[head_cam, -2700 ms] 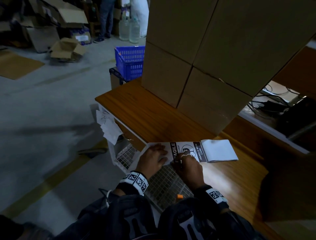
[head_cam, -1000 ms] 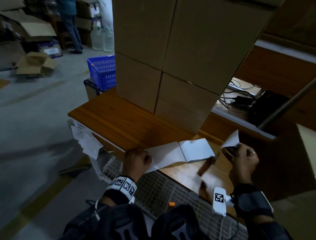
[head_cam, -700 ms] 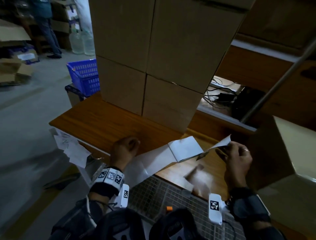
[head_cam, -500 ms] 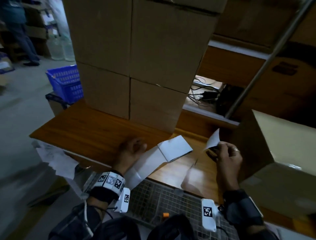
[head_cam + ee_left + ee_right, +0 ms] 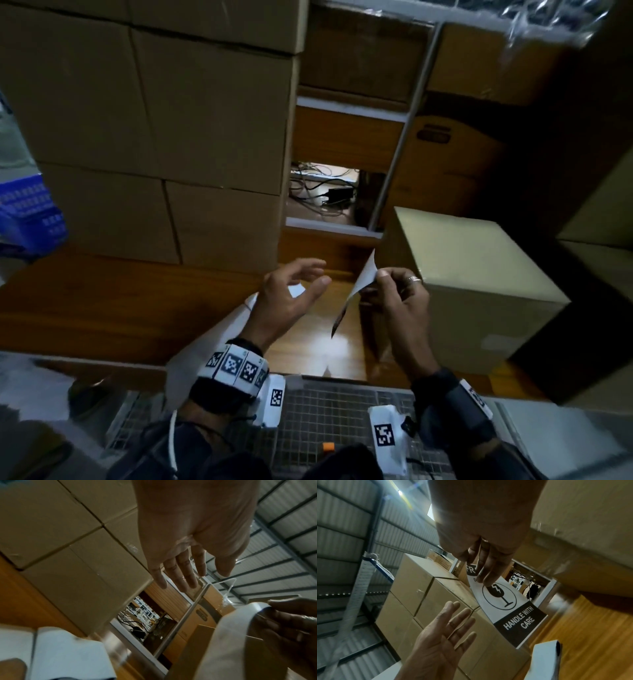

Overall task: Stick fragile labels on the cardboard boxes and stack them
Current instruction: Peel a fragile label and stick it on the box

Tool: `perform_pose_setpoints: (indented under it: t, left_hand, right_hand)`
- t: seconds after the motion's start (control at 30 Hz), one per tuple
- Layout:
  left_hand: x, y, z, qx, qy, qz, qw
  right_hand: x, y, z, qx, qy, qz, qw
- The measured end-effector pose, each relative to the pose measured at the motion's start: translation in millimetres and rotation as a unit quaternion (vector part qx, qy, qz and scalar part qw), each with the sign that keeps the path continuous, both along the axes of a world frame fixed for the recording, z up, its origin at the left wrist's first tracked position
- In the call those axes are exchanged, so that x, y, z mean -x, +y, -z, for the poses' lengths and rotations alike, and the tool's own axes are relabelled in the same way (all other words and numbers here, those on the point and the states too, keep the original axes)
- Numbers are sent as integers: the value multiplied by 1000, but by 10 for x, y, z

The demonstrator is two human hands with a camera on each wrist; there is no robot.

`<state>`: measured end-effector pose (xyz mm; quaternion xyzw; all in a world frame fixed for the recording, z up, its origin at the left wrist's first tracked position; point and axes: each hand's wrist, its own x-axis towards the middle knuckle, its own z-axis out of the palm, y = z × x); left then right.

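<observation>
My right hand (image 5: pixel 387 287) pinches a peeled fragile label (image 5: pixel 359 287) by its top edge, in the air above the wooden table (image 5: pixel 102 301). The right wrist view shows the label (image 5: pixel 506 605) printed with a broken glass and "HANDLE WITH CARE". Just left of it my left hand (image 5: pixel 294 291) hovers with straight, spread fingers and holds nothing. A single cardboard box (image 5: pixel 472 284) stands on the table right behind the label. The white label strip (image 5: pixel 205 346) lies on the table under my left wrist, its folded end (image 5: pixel 65 654) in the left wrist view.
A tall stack of cardboard boxes (image 5: pixel 154 137) stands at the back left of the table. Behind the gap are a metal post (image 5: pixel 404 137), cables (image 5: pixel 318 192) and more boxes (image 5: pixel 455 147). A blue crate (image 5: pixel 27 212) sits far left. A wire basket (image 5: pixel 325 421) hangs below the front edge.
My right hand peeled the label off the strip and carried it right toward the single box. My left hand lifted off the strip and rose beside the label. The view swung right.
</observation>
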<state>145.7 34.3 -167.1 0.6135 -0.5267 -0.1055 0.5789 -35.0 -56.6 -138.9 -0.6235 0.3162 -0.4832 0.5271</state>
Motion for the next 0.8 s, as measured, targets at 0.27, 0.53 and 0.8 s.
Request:
perform_pose_setpoints:
  t: [0.27,0.53,0.8]
  left_hand:
    - [1100,-255,-97,-7,-99,61,993]
    - [1751,-431,-170,62,-61,-50,995]
    - [2087,-382,-261,109,-7,-78,991]
  right_hand:
    - [780,-169,-150,-7,-19,-44,999]
    - [1556,-341,-116,18,-27,-76,997]
    - [2031,-525,127,5,34,-47,998]
